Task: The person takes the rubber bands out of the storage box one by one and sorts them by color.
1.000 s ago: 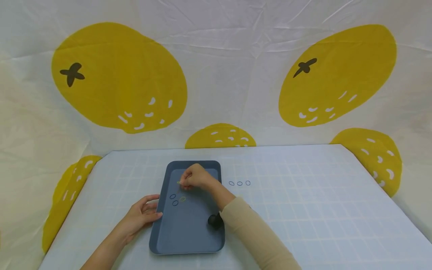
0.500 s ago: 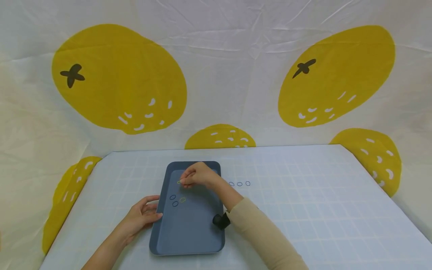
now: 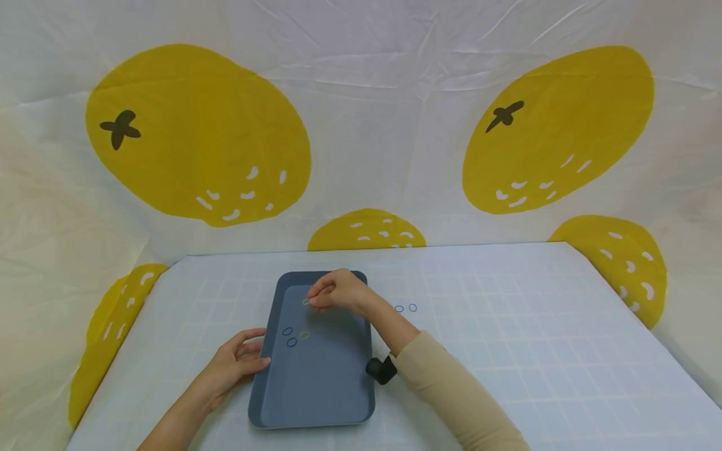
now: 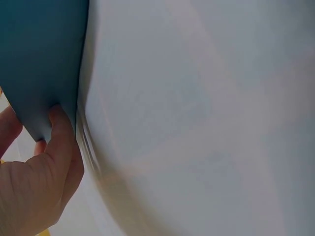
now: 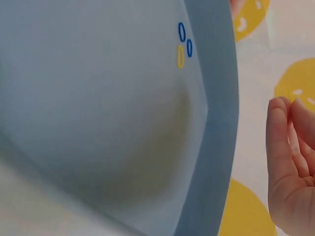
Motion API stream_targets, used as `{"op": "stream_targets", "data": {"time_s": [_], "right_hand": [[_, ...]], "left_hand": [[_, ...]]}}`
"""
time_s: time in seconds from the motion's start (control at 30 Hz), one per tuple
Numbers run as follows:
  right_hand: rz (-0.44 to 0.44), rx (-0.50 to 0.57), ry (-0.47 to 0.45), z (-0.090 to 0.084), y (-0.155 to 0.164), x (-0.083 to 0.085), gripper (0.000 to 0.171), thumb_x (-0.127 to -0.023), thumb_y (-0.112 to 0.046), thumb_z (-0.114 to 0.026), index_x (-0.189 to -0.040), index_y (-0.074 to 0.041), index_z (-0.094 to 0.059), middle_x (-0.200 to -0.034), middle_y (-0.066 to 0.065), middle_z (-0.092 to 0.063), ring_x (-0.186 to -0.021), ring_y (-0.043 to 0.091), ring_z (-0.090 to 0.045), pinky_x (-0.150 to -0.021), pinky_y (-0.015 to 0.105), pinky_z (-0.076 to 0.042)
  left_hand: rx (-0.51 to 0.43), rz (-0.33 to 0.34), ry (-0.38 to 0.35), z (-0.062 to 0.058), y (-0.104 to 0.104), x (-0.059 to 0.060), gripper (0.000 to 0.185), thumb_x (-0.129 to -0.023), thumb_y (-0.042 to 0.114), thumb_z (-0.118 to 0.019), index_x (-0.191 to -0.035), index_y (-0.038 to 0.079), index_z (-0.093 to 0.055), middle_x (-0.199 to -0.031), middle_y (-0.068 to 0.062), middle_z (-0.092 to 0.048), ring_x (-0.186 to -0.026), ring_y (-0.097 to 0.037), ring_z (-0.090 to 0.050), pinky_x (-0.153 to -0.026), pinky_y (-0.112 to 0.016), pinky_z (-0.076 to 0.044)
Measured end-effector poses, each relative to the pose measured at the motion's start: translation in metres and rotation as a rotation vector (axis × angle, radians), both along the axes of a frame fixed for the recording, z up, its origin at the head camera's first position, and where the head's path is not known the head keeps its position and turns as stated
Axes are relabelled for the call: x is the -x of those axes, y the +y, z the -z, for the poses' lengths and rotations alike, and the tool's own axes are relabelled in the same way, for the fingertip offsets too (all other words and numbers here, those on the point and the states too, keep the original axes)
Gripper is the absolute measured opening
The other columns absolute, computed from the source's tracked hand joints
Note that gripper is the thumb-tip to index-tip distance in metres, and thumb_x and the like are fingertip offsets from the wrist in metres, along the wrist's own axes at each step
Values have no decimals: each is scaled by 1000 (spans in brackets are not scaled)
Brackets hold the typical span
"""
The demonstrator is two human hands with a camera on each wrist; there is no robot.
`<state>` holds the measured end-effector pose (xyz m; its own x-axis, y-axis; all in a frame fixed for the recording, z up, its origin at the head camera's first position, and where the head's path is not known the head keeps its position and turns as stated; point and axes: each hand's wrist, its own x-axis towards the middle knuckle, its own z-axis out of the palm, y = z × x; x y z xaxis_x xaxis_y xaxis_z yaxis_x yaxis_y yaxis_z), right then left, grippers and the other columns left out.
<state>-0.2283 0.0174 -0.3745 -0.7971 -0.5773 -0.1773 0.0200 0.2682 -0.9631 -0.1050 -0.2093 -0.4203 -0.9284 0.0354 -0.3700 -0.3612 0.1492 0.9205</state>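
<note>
My right hand (image 3: 341, 293) pinches a thin yellow rubber band (image 3: 306, 302) between thumb and fingertips, above the far part of a blue-grey tray (image 3: 316, 391). In the tray lie two blue rubber bands, one blue band (image 3: 287, 331) near the left wall and another blue band (image 3: 291, 342) just below it. Beside them is a second yellow rubber band (image 3: 304, 336); the right wrist view shows these three as well. My left hand (image 3: 231, 364) holds the tray's left edge, and the left wrist view shows its fingers (image 4: 60, 128) against the tray's outer side.
Right of the tray, two blue bands, a nearer one (image 3: 399, 308) and an outer one (image 3: 413, 307), lie on the pale checked tablecloth (image 3: 507, 351). A black device (image 3: 381, 371) on the right wrist overhangs the tray's right rim. A lemon-print curtain (image 3: 383, 125) stands behind.
My right hand has lifted slightly and drifted right with the yellow rubber band. Its forearm now covers one of the blue bands on the table. The left hand keeps its place on the tray.
</note>
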Motion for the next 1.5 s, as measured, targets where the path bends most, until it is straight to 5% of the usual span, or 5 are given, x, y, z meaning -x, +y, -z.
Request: {"op": "stream_targets", "data": {"time_s": [0.4,1.5], "right_hand": [[5,23,17,-6,18,-4,15,-84,2,-65,-98,8,-66,-88,16,-69,-77,21,-67,-73,32,-54],[19,101,-8,3,93,-10,22,-85,2,-63,-103,14,-60,-93,17,-68,-94,41,-62,-82,44,-50]], "left_hand": [[9,-1,-8,5,-2,-2,69,-81,5,-70,-139,-1,-32,-129,-28,-45,-104,-25,-57,-80,-37,-50],[-66,36,28,-1,-8,2,73,-77,-3,-69,-139,-3,-31,-126,-25,-49,-111,-24,-53,-80,-30,-50]]}}
